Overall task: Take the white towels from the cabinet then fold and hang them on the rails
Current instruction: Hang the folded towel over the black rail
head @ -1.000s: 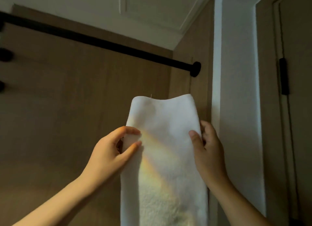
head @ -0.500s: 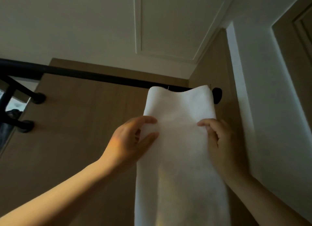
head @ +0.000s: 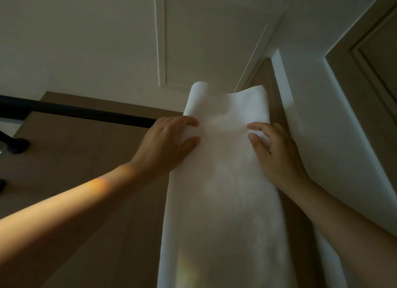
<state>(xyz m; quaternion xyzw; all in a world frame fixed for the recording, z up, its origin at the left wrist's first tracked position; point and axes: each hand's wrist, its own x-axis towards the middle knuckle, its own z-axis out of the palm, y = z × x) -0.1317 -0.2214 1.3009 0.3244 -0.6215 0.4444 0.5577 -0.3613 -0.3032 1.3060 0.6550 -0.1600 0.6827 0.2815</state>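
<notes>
A black rail (head: 86,113) is running across a wood-panelled wall (head: 75,176) beneath a white moulded ceiling (head: 96,40), with a black bracket (head: 18,144) showing at far left. A white wall (head: 335,126) and a brown door frame (head: 373,57) are closing in the right side. The rail's right stretch is lying hidden behind the left hand (head: 165,143) and the white towel (head: 225,197), so whether cloth and rail are touching cannot be told. The person is holding the towel up in front of the rail with both hands. The left hand is pinching its left edge between thumb and curled fingers, and the right hand (head: 277,156) is gripping its right edge, thumb in front and fingers wrapped behind. The towel is hanging as a long, narrow folded strip. Its top edge is standing above rail level, both corners higher than the dipping middle, and its lower part is running out of the bottom of the view.
</notes>
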